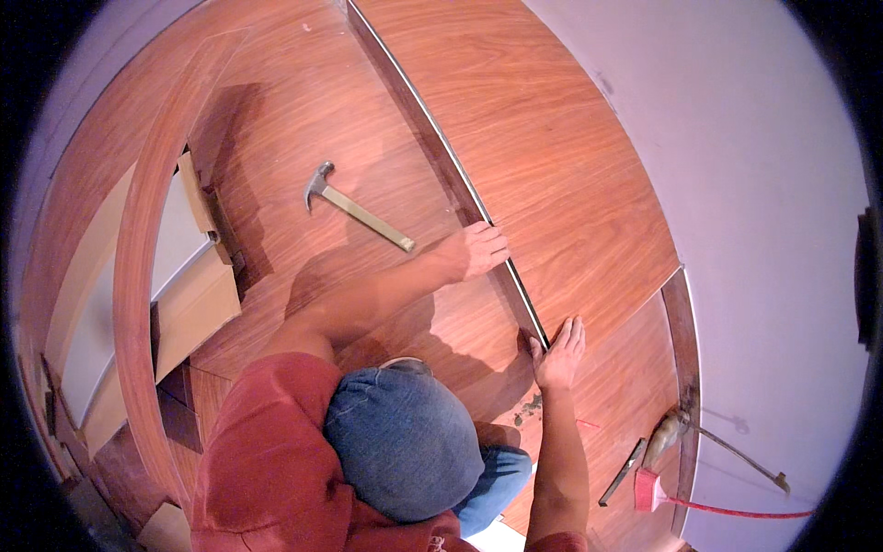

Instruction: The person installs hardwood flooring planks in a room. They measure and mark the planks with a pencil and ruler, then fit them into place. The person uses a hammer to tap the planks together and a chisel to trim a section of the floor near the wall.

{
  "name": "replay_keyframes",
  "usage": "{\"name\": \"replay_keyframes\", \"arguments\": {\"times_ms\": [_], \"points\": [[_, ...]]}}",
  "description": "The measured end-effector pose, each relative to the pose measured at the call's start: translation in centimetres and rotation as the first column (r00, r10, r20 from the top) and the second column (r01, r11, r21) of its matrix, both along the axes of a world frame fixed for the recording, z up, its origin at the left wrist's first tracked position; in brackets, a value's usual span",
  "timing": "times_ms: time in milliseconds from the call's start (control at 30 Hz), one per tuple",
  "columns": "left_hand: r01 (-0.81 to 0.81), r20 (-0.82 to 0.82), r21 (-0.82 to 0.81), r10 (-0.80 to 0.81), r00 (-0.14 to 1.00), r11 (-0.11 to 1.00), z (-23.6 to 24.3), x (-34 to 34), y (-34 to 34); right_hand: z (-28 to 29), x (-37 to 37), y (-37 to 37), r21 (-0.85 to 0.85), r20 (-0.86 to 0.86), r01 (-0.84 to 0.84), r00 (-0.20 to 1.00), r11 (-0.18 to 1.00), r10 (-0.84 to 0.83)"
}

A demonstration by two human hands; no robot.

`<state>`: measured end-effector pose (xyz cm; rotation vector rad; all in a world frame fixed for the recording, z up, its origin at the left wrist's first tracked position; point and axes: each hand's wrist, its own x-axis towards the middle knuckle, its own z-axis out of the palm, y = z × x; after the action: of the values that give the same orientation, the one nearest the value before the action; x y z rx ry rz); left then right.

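Note:
Neither of my own hands shows in the head view. A co-worker (405, 442) in a blue cap and red shirt crouches below me, seen from above. The co-worker's left hand (480, 250) lies over a long dark-brown strip with a pale edge (432, 129), which runs diagonally across the wood-look floor. The co-worker's right hand (559, 357) rests at the strip's near end, fingers spread on the boards. A claw hammer (368, 219) with a yellowish handle lies on the floor to the left of the strip.
An opened cardboard box (198, 317) with white inside lies at left, a long wood-look plank (134, 276) across it. At lower right are a black metal bar (623, 472), a red-and-white brush (649, 490) with a red handle, and a thin rod (740, 455) by the pale wall (754, 184).

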<state>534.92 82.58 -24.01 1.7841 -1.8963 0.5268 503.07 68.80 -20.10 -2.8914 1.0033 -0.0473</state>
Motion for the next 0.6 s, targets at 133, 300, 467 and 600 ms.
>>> {"name": "replay_keyframes", "arguments": {"times_ms": [133, 300, 467, 600], "points": [[0.005, -0.049, 0.059, -0.003, 0.999, 0.998, -0.5, 0.8, -0.6, 0.4, 0.0, 0.4, -0.030, 0.039, -0.045, 0.998, 0.999, 0.046], [0.065, -0.149, -0.244, -0.104, 0.983, 0.968, -1.1, 3.0, -1.1, 0.7, -0.3, 1.7, 0.009, 0.081, -0.082, 0.993, 0.997, 0.081], [0.088, -0.088, 0.310, -0.063, 0.994, 0.947, -0.3, 4.1, -1.9, 0.2, -0.6, 2.9, -0.054, 0.257, -0.102, 0.960, 0.993, 0.113], [0.060, -0.034, 0.389, -0.051, 0.998, 0.919, 0.0, 4.2, -2.3, -0.4, -0.3, 2.9, -0.060, 0.264, -0.101, 0.958, 0.993, 0.113]]}}
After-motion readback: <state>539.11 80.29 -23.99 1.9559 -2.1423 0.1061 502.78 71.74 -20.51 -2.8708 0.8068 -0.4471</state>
